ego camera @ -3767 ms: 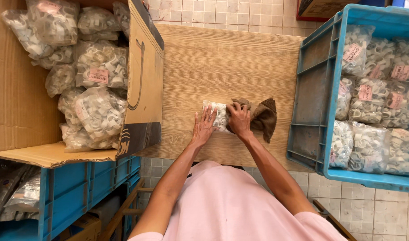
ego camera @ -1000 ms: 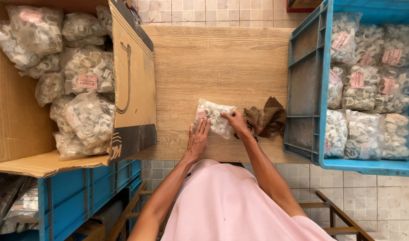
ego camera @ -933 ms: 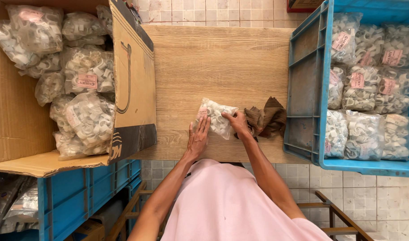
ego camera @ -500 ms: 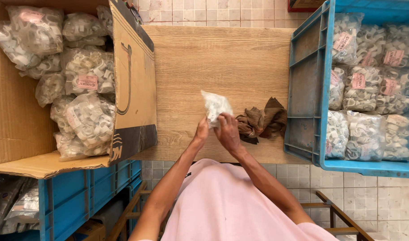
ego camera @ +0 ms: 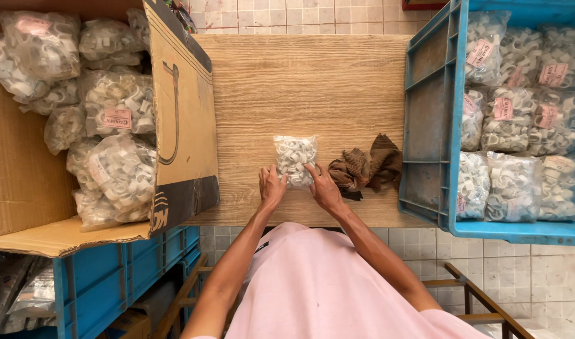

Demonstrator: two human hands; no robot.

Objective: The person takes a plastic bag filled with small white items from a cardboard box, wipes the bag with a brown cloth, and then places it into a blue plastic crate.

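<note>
Left hand (ego camera: 271, 186) lay flat on the light wooden tabletop (ego camera: 300, 81), fingertips gripping the near left corner of a small clear plastic bag of white ring-shaped parts (ego camera: 294, 159). Right hand (ego camera: 323, 187) pinched the bag's near right edge, fingers curled onto the plastic. Bag lay flat on the table between both hands, near the front edge, roughly at the table's middle. It looked rectangular, see-through, packed tight with white plastic clips; no label visible on it.

Just right of the right hand sat a crumpled brown cloth (ego camera: 366, 168), near the bag but apart from it. Further right, a blue plastic crate (ego camera: 425, 125) held many similar clear bags of white parts, most with pink labels, stacked in rows. To the left, an open brown cardboard box (ego camera: 180, 119) held more such bags, piled loosely, a few with pink labels. Below it, another blue crate (ego camera: 105, 276) partly showed. Person wore a pink shirt (ego camera: 325, 289).
</note>
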